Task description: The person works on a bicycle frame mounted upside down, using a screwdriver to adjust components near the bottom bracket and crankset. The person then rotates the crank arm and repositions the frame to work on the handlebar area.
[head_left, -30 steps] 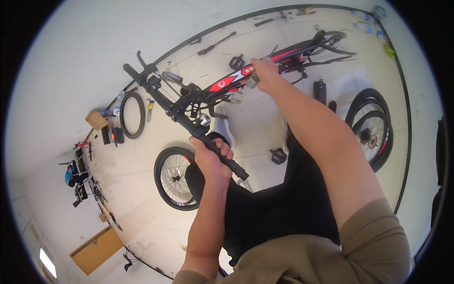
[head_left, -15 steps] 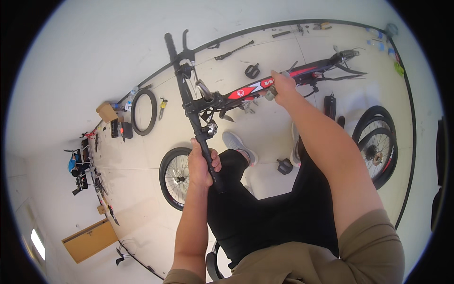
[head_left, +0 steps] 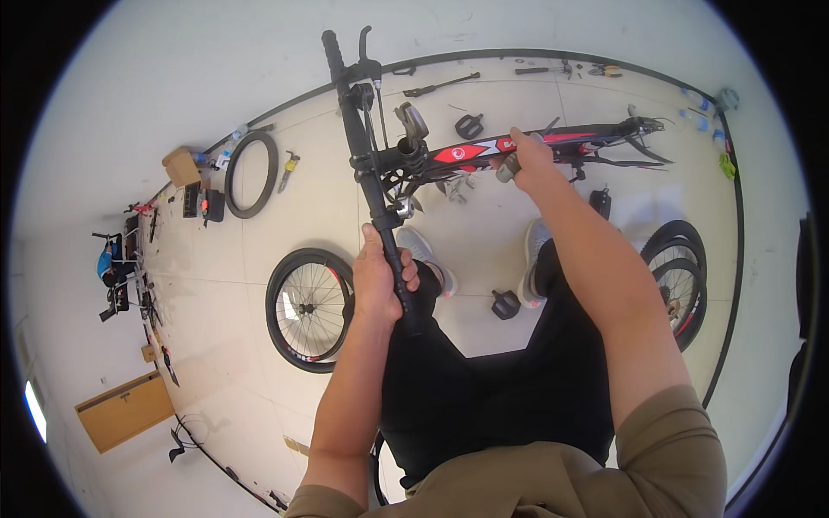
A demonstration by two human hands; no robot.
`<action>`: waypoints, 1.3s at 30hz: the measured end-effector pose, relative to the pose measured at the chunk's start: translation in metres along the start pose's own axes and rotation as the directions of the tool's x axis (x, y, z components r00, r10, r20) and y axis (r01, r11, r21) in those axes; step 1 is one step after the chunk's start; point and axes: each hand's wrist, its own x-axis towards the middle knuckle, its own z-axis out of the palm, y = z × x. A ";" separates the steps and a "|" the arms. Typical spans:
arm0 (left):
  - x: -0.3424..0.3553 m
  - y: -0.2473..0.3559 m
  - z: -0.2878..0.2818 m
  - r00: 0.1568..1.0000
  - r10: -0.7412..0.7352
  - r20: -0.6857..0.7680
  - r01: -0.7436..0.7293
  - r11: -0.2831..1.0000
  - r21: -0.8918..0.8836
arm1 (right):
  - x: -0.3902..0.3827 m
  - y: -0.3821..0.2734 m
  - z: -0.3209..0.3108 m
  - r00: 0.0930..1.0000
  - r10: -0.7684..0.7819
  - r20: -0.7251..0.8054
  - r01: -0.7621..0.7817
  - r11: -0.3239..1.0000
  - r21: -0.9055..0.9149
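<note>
In front of me a black and red bicycle frame (head_left: 462, 154) with white patches is held up off its wheels, its rear end pointing right. My left hand (head_left: 384, 274) is wrapped round the near grip of the black handlebar (head_left: 367, 164). The far end of the bar, with a brake lever (head_left: 366, 45), points away from me. My right hand (head_left: 528, 162) closes round the frame's main tube, partly hiding it. A loose pedal (head_left: 469, 126) lies on the floor beyond the tube, and another pedal (head_left: 505, 304) lies between my feet.
A wheel (head_left: 309, 311) lies at left, and more wheels (head_left: 678, 285) lie at right. Farther left are a bare tyre (head_left: 251, 174), a yellow-handled tool (head_left: 288, 172) and an open cardboard box (head_left: 181, 167). A hammer (head_left: 544, 70), pliers (head_left: 604, 70) and bottles (head_left: 695, 119) lie along the far wall.
The frame and handlebar have shifted to the right over the floor, with both hands keeping their hold. The whole view has turned slightly, so more of the left wheel shows.
</note>
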 end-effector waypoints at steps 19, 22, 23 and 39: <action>-0.003 -0.067 0.082 1.000 -0.021 -0.017 0.012 0.912 -0.411 | -0.009 0.002 0.000 0.999 -0.027 -0.041 0.022 0.993 -0.115; 0.002 -0.071 0.068 0.998 -0.054 0.017 0.056 0.897 -0.439 | -0.032 0.001 0.005 0.999 -0.035 0.029 0.041 0.964 -0.264; 0.004 -0.072 0.064 0.998 -0.045 0.032 0.054 0.895 -0.444 | -0.045 0.001 0.007 0.998 -0.037 0.049 0.050 0.949 -0.310; 0.004 -0.071 0.071 0.975 0.184 0.124 -0.085 0.826 -0.557 | -0.231 -0.008 0.015 0.780 -0.344 0.523 0.613 0.249 -0.750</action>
